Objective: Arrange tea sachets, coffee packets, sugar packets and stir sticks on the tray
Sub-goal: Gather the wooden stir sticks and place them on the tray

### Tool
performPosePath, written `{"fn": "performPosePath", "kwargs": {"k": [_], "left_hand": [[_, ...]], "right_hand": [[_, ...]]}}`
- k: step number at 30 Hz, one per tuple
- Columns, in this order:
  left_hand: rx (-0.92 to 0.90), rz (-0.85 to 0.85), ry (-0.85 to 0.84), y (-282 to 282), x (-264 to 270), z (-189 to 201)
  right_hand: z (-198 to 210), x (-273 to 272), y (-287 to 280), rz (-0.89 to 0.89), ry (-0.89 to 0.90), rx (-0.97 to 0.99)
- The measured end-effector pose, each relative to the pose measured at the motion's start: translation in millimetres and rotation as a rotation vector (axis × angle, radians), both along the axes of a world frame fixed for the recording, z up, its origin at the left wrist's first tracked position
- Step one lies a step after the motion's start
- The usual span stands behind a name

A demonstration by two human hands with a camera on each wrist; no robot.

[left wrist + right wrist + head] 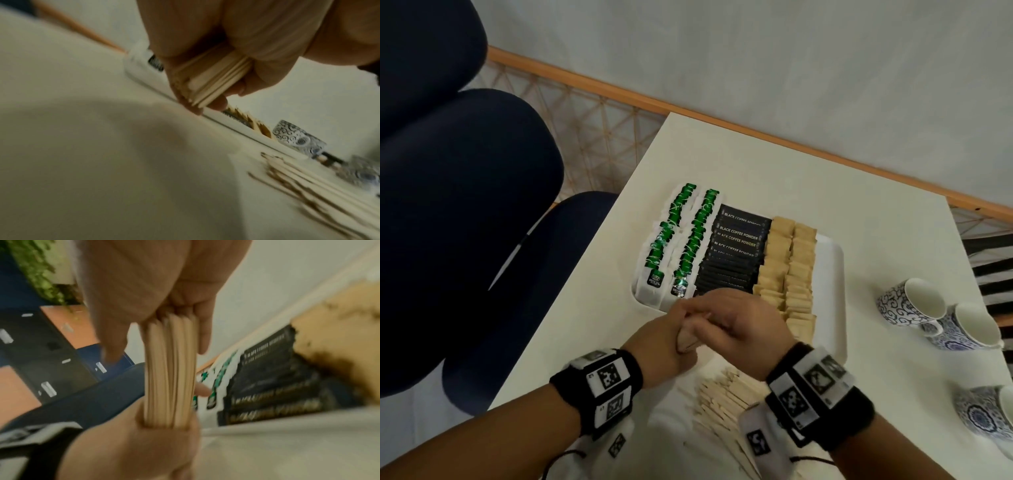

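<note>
The person's left hand (664,346) and right hand (736,325) meet just in front of the white tray (832,294). Both hands hold one bundle of wooden stir sticks (170,369). The left hand's fingers curl tight around one end of the bundle. The right hand pinches the other end between thumb and fingers.

More loose stir sticks (726,397) lie in a heap on the white table (808,192), at 6 o'clock from the hands, under the right wrist.

On the tray, the green tea sachets (681,240) sit in two rows at the 9 o'clock side. The black coffee packets (732,253) sit in the middle. The tan sugar packets (787,270) sit beside them toward 3 o'clock. A bare strip of tray shows at the 3 o'clock edge.

Blue and white cups (914,305) stand on the table at 3 o'clock from the tray.
</note>
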State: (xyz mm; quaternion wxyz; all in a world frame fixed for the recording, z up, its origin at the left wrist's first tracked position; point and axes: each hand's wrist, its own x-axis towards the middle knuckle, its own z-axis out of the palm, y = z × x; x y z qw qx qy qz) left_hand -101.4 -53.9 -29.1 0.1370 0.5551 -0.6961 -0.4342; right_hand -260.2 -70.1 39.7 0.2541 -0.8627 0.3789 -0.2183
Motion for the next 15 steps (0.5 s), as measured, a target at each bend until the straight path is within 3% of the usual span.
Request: {"fn": "performPosePath", "kwargs": {"k": [4,6,9,12,15], "left_hand": [[-0.092,-0.221,-0.384,-1,5,16],[-0.161,-0.260,-0.490,-1,-1,20],[-0.117,-0.249,-0.498,1,1,25],[-0.043,-0.190,-0.368,-3,17,44],[-0.142,-0.012,-0.119,-6,29,63]], "right_hand": [[8,0,3,0.049,0.714,-0.003],[-6,15,6,0.052,0.836,0.031],[-32,33,6,0.006,0.779,0.185],[-48,28,4,-0.040,0.639,0.309],[-52,20,5,-0.189,0.210,0.487]]}}
